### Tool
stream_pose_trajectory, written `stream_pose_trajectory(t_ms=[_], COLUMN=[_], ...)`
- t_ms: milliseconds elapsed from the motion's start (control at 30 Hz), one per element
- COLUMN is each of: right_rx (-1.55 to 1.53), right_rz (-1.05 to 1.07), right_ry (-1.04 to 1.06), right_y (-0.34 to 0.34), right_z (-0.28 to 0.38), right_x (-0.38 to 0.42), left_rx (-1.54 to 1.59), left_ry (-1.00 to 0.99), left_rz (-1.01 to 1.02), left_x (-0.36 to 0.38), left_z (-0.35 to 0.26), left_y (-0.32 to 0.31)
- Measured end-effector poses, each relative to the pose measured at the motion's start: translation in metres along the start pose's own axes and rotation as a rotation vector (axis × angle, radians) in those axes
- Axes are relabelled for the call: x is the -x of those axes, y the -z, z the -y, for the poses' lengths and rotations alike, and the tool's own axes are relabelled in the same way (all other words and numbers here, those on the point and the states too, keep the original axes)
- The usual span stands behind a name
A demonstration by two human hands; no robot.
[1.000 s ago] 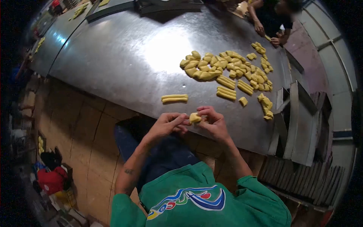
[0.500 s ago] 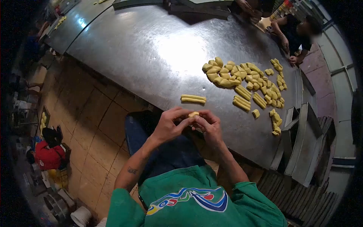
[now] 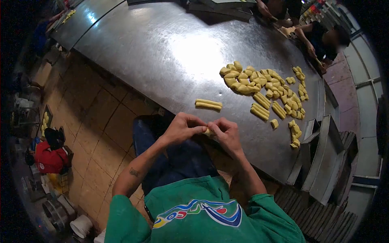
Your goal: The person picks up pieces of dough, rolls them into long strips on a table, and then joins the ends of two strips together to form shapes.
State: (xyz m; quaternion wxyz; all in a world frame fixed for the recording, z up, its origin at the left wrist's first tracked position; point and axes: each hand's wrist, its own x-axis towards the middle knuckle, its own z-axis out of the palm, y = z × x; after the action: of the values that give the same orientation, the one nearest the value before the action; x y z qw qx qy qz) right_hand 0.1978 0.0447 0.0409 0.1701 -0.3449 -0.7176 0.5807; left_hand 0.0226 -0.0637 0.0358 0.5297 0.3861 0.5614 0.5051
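In the head view, your left hand (image 3: 184,128) and right hand (image 3: 227,135) are pinching a yellow dough piece (image 3: 208,132) between their fingertips, mostly hiding it. Right of your fingers, long metal pans (image 3: 326,160) are standing close together, showing grey inner walls; their deeper contents you cannot tell. The steel table (image 3: 142,60) is running its near edge close by your fingers and stretching away ahead-left. Straight ahead, dough sticks (image 3: 208,104) are lying together; ahead-right, dough chunks (image 3: 243,79) are crowding the surface.
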Motion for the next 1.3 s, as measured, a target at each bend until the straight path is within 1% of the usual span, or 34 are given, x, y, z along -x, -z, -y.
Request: stream_pose_trajectory(t_ms=[33,67,133,167,200,233,267,300,367,400,433,467,500,533,567,600,667,700,733,800,833,867,900,933,967,1000,1033,1067,1100,1133,1200,1233,1267,1300], right_rx=[-0.04,-0.035,-0.13,-0.122,-0.005,0.11,0.117,0.126,0.138,0.211,0.285,0.287,0.503,0.716,0.659,0.662,0.013,0.188,0.197,0.491,0.495,0.602,0.71,0.719,0.71,0.7,0.712,0.719,0.72,0.725,0.807,0.894,0.973,0.928], right_rz=[0.004,0.009,0.308,0.317,0.283,0.249,0.26,0.234,0.213,0.169,0.123,0.128,0.065,-0.002,0.05,0.048,0.302,0.253,0.269,0.192,0.203,0.179,0.154,0.167,0.208,0.246,0.273,0.274,0.337,0.407,0.409,0.364,0.312,0.249], right_ry=[-0.115,-0.114,-0.248,-0.248,-0.178,-0.105,-0.101,-0.078,-0.057,-0.043,-0.032,-0.04,0.003,0.054,0.007,0.018,-0.256,-0.208,-0.214,-0.342,-0.345,-0.352,-0.358,-0.367,-0.366,-0.358,-0.408,-0.382,-0.282,-0.187,-0.128,-0.056,0.018,0.031], right_y=[0.0,0.003,0.013,0.014,0.013,0.012,0.012,0.011,0.007,0.002,-0.003,-0.004,-0.007,-0.008,0.001,0.01,0.022,0.022,0.019,0.01,0.005,0.0,-0.002,0.002,0.011,0.017,0.022,0.028,0.035,0.036,0.03,0.026,0.022,0.021], right_z=[0.003,0.005,0.008,0.004,-0.005,-0.011,-0.016,-0.018,-0.026,-0.027,-0.029,-0.031,-0.02,-0.014,-0.023,-0.03,-0.039,-0.04,-0.037,-0.027,-0.018,-0.009,-0.006,-0.013,-0.025,-0.027,-0.018,-0.021,-0.032,-0.03,-0.025,-0.019,-0.016,-0.025], right_x=[-0.003,-0.008,-0.017,-0.022,-0.028,-0.033,-0.038,-0.042,-0.051,-0.053,-0.054,-0.051,-0.044,-0.04,-0.042,-0.043,-0.046,-0.047,-0.047,-0.053,-0.054,-0.054,-0.055,-0.058,-0.061,-0.062,-0.062,-0.065,-0.07,-0.071,-0.072,-0.07,-0.07,-0.073], left_rx=[0.024,0.028,-0.128,-0.19,-0.182,-0.264,-0.347,-0.341,-0.504,-0.498,-0.638,-0.776,-0.768,-0.881,-0.997,-0.999,-0.767,-0.819,-0.806,-0.98,-1.007,-0.999,-1.069,-1.134,-1.13,-1.12,-1.112,-1.109,-1.074,-1.076,-1.101,-1.095,-1.085,-1.062], left_ry=[-0.019,-0.02,0.096,0.113,0.111,0.131,0.152,0.152,0.164,0.17,0.185,0.201,0.211,0.082,-0.057,-0.064,-0.08,-0.117,-0.107,0.001,0.069,0.081,0.055,0.031,0.002,0.011,0.009,0.002,-0.026,-0.029,-0.136,-0.172,-0.16,-0.109], left_rz=[-0.01,-0.015,-0.051,-0.065,-0.075,-0.106,-0.137,-0.147,-0.178,-0.18,-0.212,-0.243,-0.239,-0.289,-0.344,-0.354,-0.162,-0.182,-0.192,-0.237,-0.218,-0.22,-0.258,-0.296,-0.242,-0.248,-0.09,0.058,0.091,0.056,0.031,-0.116,-0.12,-0.136], left_x=[-0.003,-0.007,-0.016,-0.021,-0.025,-0.029,-0.032,-0.035,-0.04,-0.039,-0.038,-0.036,-0.033,-0.03,-0.029,-0.03,-0.033,-0.033,-0.032,-0.035,-0.034,-0.038,-0.042,-0.045,-0.047,-0.047,-0.049,-0.051,-0.05,-0.05,-0.046,-0.048,-0.05,-0.049], left_z=[0.0,0.0,-0.002,0.002,0.002,0.001,0.0,0.0,0.003,0.0,-0.002,-0.003,0.003,0.011,0.016,0.024,0.04,0.042,0.037,0.022,0.008,0.013,0.017,0.021,0.024,0.023,0.018,0.011,0.012,0.01,0.019,0.026,0.031,0.023], left_y=[0.0,0.002,0.005,0.007,0.007,0.007,0.007,0.007,0.007,0.006,0.004,0.003,0.005,0.012,0.022,0.033,0.05,0.048,0.042,0.033,0.028,0.024,0.022,0.021,0.026,0.031,0.039,0.048,0.055,0.058,0.054,0.048,0.046,0.045])
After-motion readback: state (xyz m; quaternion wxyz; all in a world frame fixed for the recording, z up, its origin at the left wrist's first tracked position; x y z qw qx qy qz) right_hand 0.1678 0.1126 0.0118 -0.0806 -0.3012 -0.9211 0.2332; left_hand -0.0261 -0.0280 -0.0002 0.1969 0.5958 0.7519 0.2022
